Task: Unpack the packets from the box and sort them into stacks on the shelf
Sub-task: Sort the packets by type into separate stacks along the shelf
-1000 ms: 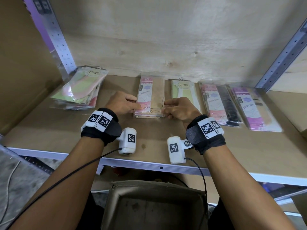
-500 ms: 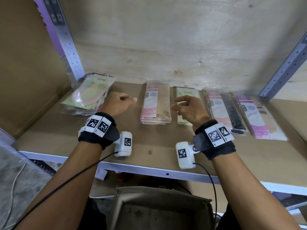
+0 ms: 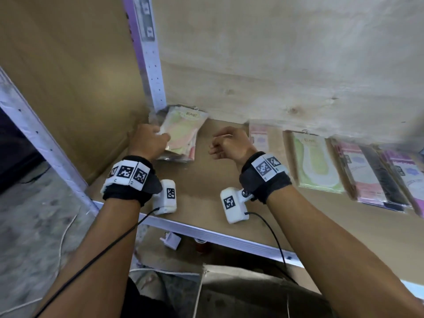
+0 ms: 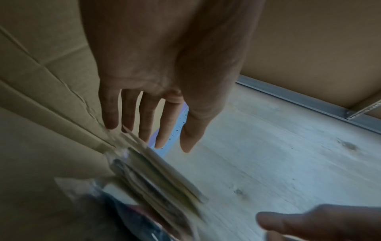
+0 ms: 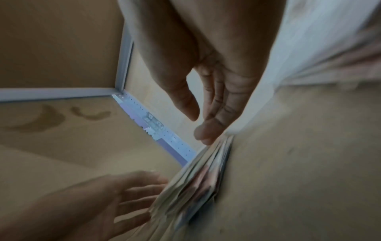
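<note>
A loose pile of clear packets with green and pink insoles (image 3: 183, 131) lies in the shelf's back left corner. My left hand (image 3: 160, 138) touches its left side with straight fingers; the left wrist view shows those fingers (image 4: 163, 124) spread against the pile's edge (image 4: 156, 176). My right hand (image 3: 215, 145) hovers just right of the pile, fingers loosely bent, holding nothing. In the right wrist view its index fingertip (image 5: 204, 132) sits close to the pile (image 5: 198, 176). The cardboard box (image 3: 252, 292) stands below the shelf, its inside hidden.
To the right on the wooden shelf (image 3: 206, 191) lie a pink-tan stack (image 3: 261, 138), a green packet (image 3: 314, 161), a pink-black stack (image 3: 367, 177) and a purple one (image 3: 408, 173). A metal upright (image 3: 151, 65) and a cardboard wall (image 3: 68, 88) close the left side.
Both hands let go of the pink-tan stack in the middle and moved left to the loose pile in the corner. The view swung left with them.
</note>
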Demonstrator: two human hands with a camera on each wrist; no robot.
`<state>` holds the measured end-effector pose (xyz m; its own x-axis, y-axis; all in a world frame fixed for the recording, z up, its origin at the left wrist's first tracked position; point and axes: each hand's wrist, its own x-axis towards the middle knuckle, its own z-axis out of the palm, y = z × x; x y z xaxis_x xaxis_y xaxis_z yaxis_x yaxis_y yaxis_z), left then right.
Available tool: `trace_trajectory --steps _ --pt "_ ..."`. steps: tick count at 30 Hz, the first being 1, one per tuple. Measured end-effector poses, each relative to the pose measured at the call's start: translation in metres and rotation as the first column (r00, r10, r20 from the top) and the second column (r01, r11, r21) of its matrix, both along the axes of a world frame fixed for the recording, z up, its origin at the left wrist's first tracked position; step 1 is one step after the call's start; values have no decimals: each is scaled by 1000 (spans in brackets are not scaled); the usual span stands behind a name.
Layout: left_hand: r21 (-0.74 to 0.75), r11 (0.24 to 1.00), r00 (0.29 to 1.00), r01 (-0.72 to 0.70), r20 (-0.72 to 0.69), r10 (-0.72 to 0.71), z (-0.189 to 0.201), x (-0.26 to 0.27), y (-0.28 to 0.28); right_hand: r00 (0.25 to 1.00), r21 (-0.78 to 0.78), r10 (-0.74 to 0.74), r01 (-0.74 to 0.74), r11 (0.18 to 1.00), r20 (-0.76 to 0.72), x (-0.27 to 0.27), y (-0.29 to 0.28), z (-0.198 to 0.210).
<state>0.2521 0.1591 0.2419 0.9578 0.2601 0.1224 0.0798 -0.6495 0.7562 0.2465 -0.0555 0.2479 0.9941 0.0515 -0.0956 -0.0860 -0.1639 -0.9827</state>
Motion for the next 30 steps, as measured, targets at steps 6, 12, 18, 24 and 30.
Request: trace_trajectory --steps 6,12,18,24,30 --pt "77 996 999 34 5 -34 1 -2 4 997 18 2 -1 1000 -75 16 42 -13" --pt "13 998 998 59 5 -59 2 -4 -1 989 -28 -55 52 998 -139 13 36 -22" --pt "0 998 997 58 -47 -58 3 -12 -15 985 -15 -32 30 999 -171 -5 10 -17" --pt "-5 998 995 58 -79 -59 8 -19 -32 997 -433 -34 64 899 76 -21 -14 -10" --pt "-80 997 997 23 -67 -28 15 -19 -40 979 -554 26 92 828 201 -35 -32 7"
